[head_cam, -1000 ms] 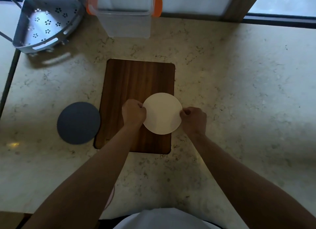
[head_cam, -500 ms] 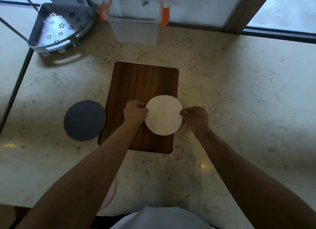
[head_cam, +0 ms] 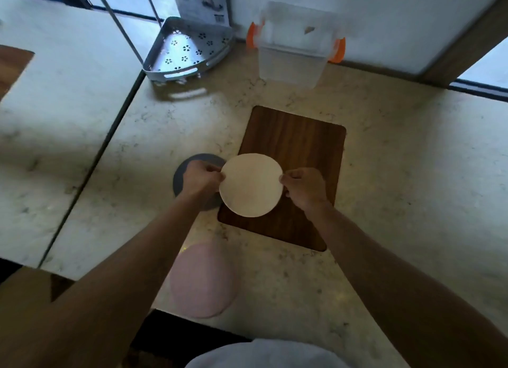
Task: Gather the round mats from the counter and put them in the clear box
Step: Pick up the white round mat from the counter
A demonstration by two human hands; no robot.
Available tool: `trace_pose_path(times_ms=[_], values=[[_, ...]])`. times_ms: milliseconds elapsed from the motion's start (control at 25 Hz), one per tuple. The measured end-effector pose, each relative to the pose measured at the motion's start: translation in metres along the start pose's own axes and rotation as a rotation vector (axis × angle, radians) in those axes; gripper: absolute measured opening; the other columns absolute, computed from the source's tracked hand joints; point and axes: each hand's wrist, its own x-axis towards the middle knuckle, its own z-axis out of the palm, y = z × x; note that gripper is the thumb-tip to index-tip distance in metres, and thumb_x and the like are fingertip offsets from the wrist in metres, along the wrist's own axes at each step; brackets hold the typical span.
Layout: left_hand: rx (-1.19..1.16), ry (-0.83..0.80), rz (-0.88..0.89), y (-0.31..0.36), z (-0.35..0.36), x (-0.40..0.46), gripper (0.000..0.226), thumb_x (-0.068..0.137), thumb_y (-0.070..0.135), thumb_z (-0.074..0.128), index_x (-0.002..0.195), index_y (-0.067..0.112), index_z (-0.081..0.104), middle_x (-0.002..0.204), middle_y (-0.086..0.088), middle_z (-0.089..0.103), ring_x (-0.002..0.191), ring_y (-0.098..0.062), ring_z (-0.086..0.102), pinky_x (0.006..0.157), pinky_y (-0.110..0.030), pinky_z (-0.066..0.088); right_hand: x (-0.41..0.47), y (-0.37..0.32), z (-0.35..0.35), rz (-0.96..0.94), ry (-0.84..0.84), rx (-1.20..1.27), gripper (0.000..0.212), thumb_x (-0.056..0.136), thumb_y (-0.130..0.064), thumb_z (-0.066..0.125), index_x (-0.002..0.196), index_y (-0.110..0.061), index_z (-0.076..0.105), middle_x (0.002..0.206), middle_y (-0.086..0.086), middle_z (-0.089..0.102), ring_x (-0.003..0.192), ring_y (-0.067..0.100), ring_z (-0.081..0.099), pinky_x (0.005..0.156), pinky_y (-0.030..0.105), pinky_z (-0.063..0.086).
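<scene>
A cream round mat (head_cam: pixel 251 184) is held above the left edge of the wooden board (head_cam: pixel 297 147). My left hand (head_cam: pixel 202 179) pinches its left rim and my right hand (head_cam: pixel 303 187) pinches its right rim. A dark grey round mat (head_cam: pixel 181 172) lies on the counter under my left hand, mostly hidden. A pink round mat (head_cam: pixel 202 279) lies near the counter's front edge, between my forearms. The clear box (head_cam: pixel 292 62) with orange latches stands at the back against the wall.
A grey perforated corner rack (head_cam: pixel 187 52) sits at the back left next to a leaflet (head_cam: pixel 200 1). A mirrored panel (head_cam: pixel 55 120) borders the marble counter (head_cam: pixel 412 175) on the left. The counter's front edge (head_cam: pixel 220 327) runs near my body.
The cream mat and both hands have shifted left, from over the board toward the grey mat. The view has swung, so the pink mat shows in full.
</scene>
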Motion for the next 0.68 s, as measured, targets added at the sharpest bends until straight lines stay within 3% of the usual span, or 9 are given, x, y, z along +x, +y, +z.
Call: trace_pose_path(times_ms=[120,320,520,680], values=[[-0.04,0.045,-0.029,-0.019,-0.039,0.018,0.015,0.081,0.005,0.07,0.096,0.001,0.073,0.092,-0.017,0.071,0.081,-0.027,0.068,0.08,-0.049,0.06,0.001,-0.022,0.039,-0.035,-0.053,0.009,0.009,0.089,-0.025,0.07,0.081,-0.022,0.073,0.076,-0.008,0.07,0.073,0.012,0.07,0.074,0.037,0.062],[-0.11,0.071,-0.063,-0.041,-0.077,0.045,0.017,0.078,0.0,0.07,0.095,-0.001,0.072,0.084,-0.013,0.068,0.078,-0.027,0.067,0.08,-0.049,0.059,0.009,-0.048,0.089,-0.032,-0.109,-0.016,0.011,0.088,-0.026,0.069,0.091,-0.017,0.075,0.093,0.002,0.075,0.082,0.018,0.071,0.079,0.04,0.06],[-0.14,0.077,-0.095,-0.062,-0.089,0.061,0.011,0.078,0.002,0.07,0.086,0.008,0.074,0.083,-0.013,0.071,0.081,-0.027,0.069,0.079,-0.039,0.059,0.015,-0.052,0.118,0.0,-0.125,-0.034,0.009,0.087,-0.025,0.071,0.082,-0.018,0.074,0.081,0.0,0.074,0.076,0.018,0.071,0.078,0.045,0.061],[-0.135,0.079,-0.101,-0.072,-0.087,0.066,0.017,0.079,0.006,0.071,0.095,0.004,0.074,0.087,-0.012,0.072,0.082,-0.023,0.069,0.083,-0.044,0.059,0.018,-0.047,0.129,0.019,-0.112,-0.071,0.011,0.086,-0.027,0.071,0.089,-0.016,0.074,0.088,0.001,0.074,0.081,0.019,0.071,0.08,0.044,0.061]])
